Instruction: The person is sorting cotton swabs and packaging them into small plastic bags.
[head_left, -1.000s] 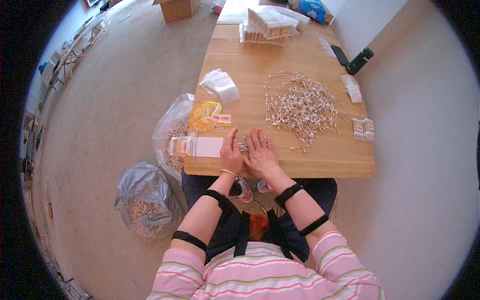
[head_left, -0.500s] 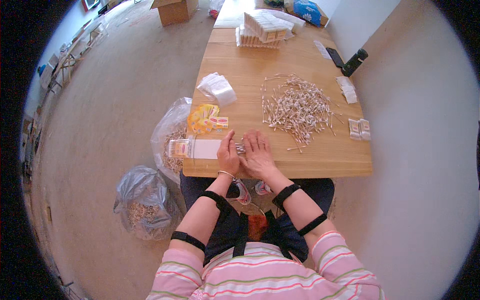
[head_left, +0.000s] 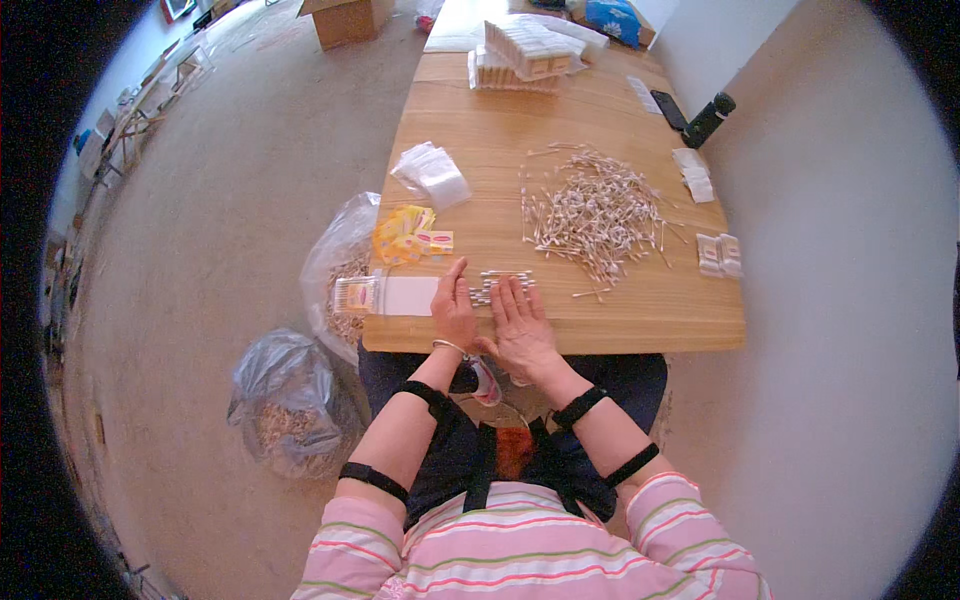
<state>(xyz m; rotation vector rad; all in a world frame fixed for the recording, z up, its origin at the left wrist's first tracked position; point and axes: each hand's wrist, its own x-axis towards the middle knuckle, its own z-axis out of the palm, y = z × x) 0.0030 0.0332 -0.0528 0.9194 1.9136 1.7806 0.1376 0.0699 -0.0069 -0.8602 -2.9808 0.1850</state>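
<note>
A small bunch of cotton swabs (head_left: 507, 274) lies side by side near the table's front edge. Over its near part my right hand (head_left: 522, 330) rests flat, fingers stretched out. My left hand (head_left: 455, 312) stands on edge against the left ends of these swabs, its fingers straight. To its left lies a white strip (head_left: 408, 296), whose right end meets the hand. A clear packet of swabs (head_left: 357, 295) sits at the strip's left end, overhanging the table edge. A big loose pile of cotton swabs (head_left: 600, 215) spreads beyond my right hand.
Yellow printed cards (head_left: 402, 238) and clear small bags (head_left: 432, 175) lie at the left. Filled packs (head_left: 525, 52) are stacked at the back. Along the right edge are two packets (head_left: 718, 256), a phone (head_left: 668, 108) and a dark bottle (head_left: 709, 120). Floor bags (head_left: 290, 400) hold loose swabs.
My right hand has drawn back slightly toward me, uncovering more of the bunched swabs. The left hand stays nearly where it was.
</note>
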